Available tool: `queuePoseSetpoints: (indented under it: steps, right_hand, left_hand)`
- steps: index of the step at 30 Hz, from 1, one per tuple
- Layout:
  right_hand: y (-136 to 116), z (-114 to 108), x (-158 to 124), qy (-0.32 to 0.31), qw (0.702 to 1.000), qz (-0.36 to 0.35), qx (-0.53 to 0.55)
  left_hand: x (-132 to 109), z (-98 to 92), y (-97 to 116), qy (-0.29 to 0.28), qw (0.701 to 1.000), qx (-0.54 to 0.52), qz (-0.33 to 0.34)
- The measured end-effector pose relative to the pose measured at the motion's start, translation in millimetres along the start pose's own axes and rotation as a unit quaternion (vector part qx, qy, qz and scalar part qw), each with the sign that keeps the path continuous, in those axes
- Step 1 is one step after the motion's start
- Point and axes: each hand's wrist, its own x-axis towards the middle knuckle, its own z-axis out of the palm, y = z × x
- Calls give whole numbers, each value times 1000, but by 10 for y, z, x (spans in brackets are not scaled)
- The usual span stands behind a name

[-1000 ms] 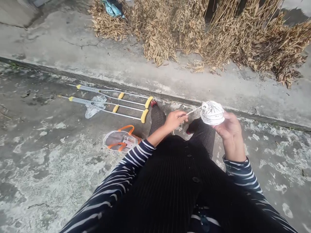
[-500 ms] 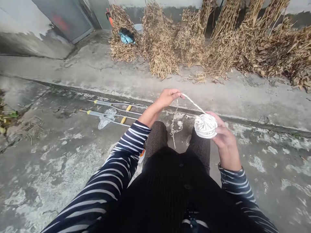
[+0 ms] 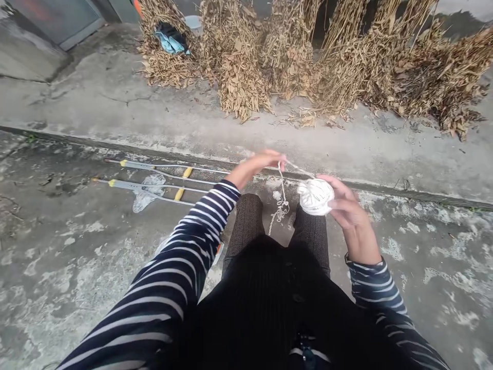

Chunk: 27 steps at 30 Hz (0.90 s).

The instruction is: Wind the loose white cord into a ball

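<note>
My right hand (image 3: 348, 205) grips a ball of white cord (image 3: 316, 197) from its right side, above my right knee. A length of the cord runs from the ball's top to my left hand (image 3: 265, 160), whose fingertips are pinched on it. From those fingertips the loose end of the cord (image 3: 283, 187) hangs down between my knees. Lower down, it meets a small tangled heap (image 3: 281, 211) near the ground. Part of the left fingers is slightly blurred.
A pair of metal crutches (image 3: 162, 174) with yellow grips lies on the concrete at left, a clear plastic bag (image 3: 148, 192) by them. A low concrete step (image 3: 192, 123) runs across ahead. Bundles of dried plants (image 3: 246, 67) lean on the wall, blue-black cloth (image 3: 171, 41) among them.
The view has shifted, so the surroundings sit further left. Both hands are closer together, and the cord between them is shorter. My left hand is slightly lower.
</note>
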Motion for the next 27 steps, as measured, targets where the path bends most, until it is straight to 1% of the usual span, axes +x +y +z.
queuePoseSetpoints:
  steps: [2,3,4,5,7,9,11,12,13,15,17,19,22,24,27]
  right_hand:
    - [-20,55,62,15,1000,-8,-22]
    - [-16,68,83,22,999,-6,-25]
    - [0,73,96,29,999,0,-22]
    - [26,73,102,35,999,6,-14]
    - [93,76,103,40,999,19,-2]
    - [149,100,101,38,999,31,5]
    - [169,146,104,38,999,34,8]
    - [166,171,105,41,999,32,9]
    - [157,191,106,46,998,29,11]
    - [132,217,99,54,998,26,19]
    - [115,229,85,59,998,21,27]
    - [111,249,73,45,999,12,27]
    - [104,321,73,-7,1000,13,-7]
    - [81,378,87,-34,999,11,-37]
    - [19,403,125,-25,998,-17,-64]
  left_hand:
    - [105,199,-190,50,995,85,-8]
    - [91,310,-272,68,993,97,-4]
    - [36,423,-339,79,994,80,2]
    - [-49,537,-386,80,996,38,6]
    - [-256,761,-430,59,996,-71,12]
    - [-432,962,-429,36,988,-150,25]
    - [-537,1100,-423,43,982,-176,44]
    - [-569,1132,-423,56,982,-175,49]
    - [-595,1134,-425,68,982,-169,47]
    - [-645,1050,-411,88,985,-142,35]
    - [-690,871,-345,90,991,-98,34]
    - [-705,654,-204,86,993,-42,62]
    - [-641,366,147,84,989,23,117]
    - [-572,239,437,69,986,50,145]
    - [-567,148,858,29,982,90,165]
